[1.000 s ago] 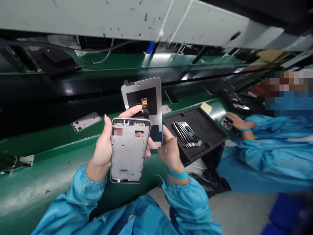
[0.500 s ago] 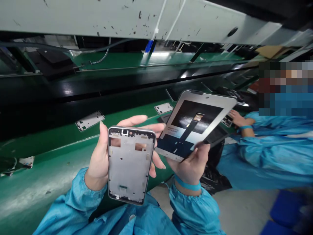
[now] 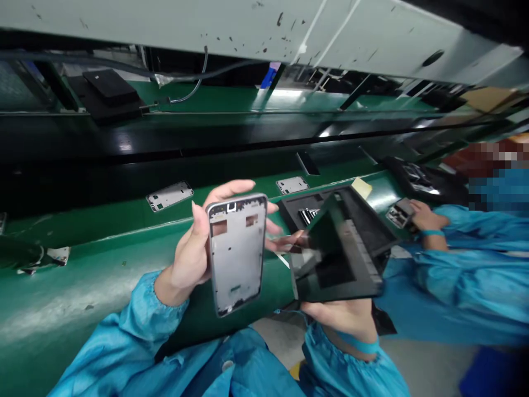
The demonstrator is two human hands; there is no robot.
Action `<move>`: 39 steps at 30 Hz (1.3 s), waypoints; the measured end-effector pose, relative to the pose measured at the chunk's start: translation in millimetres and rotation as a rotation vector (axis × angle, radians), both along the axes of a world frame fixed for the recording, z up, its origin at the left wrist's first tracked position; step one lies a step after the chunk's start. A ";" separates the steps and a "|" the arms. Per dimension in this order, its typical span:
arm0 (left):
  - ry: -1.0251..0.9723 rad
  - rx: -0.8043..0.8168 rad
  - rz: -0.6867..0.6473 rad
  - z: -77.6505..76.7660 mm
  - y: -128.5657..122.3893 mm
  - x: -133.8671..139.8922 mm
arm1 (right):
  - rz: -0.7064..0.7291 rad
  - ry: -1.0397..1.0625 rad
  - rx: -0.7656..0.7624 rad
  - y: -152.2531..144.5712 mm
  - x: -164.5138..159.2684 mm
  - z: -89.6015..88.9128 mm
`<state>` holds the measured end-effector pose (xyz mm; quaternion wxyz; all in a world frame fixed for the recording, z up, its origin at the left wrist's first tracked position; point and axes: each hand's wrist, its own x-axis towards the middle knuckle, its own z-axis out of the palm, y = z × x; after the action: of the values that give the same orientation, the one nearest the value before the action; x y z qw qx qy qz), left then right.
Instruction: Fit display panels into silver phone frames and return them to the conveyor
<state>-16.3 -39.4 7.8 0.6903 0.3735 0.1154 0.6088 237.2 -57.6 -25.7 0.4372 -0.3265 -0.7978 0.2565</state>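
My left hand [image 3: 190, 259] is closed round a grey metal device frame [image 3: 237, 264], held upright with two square cut-outs near its top. Fingertips of that hand show past the frame's right edge, close to the tablet. My right hand [image 3: 343, 317] grips a tablet [image 3: 330, 264] from below. The tablet is tilted and smeared by motion, so its surface details are unclear. Behind it lies a black tray [image 3: 372, 226] with small striped parts in it. Two similar metal frames, one at left [image 3: 169, 197] and one nearer the middle [image 3: 292, 185], lie beyond my hands.
A green bench [image 3: 103, 270] runs along a dark conveyor belt [image 3: 103, 171]. A thin dark device [image 3: 308, 164] and a yellow paper [image 3: 361, 187] lie farther back. At right, a co-worker's hand [image 3: 427, 216] holds a small part. A grey beam [image 3: 185, 27] crosses overhead.
The tablet in my right hand has turned from its printed light face to a dark, steeply tilted view. The view has shifted, uncovering more of the black tray. My left hand keeps the frame.
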 end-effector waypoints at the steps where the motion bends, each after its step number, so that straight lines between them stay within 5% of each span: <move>1: 0.012 0.028 0.059 -4.0 6.4 -0.2 | -0.001 -0.024 0.049 2.5 0.0 3.5; 10: 0.075 0.088 0.412 -16.3 39.5 -16.8 | -0.005 -0.215 0.094 5.7 3.2 6.8; 22: 0.131 0.285 0.312 -21.0 38.0 -20.4 | 0.065 -0.160 0.041 13.5 -14.8 0.6; 29: 0.294 0.309 0.423 -26.5 50.4 -33.1 | 0.019 0.044 -0.070 14.3 -34.5 -27.9; 39: 0.338 0.324 0.431 -31.2 51.4 -32.4 | 0.074 0.017 -0.138 14.7 -42.8 -32.4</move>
<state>-48.7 12.1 -23.4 0.4481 0.5413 0.2064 0.6809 194.4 -42.8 -58.1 0.4106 -0.3240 -0.7861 0.3294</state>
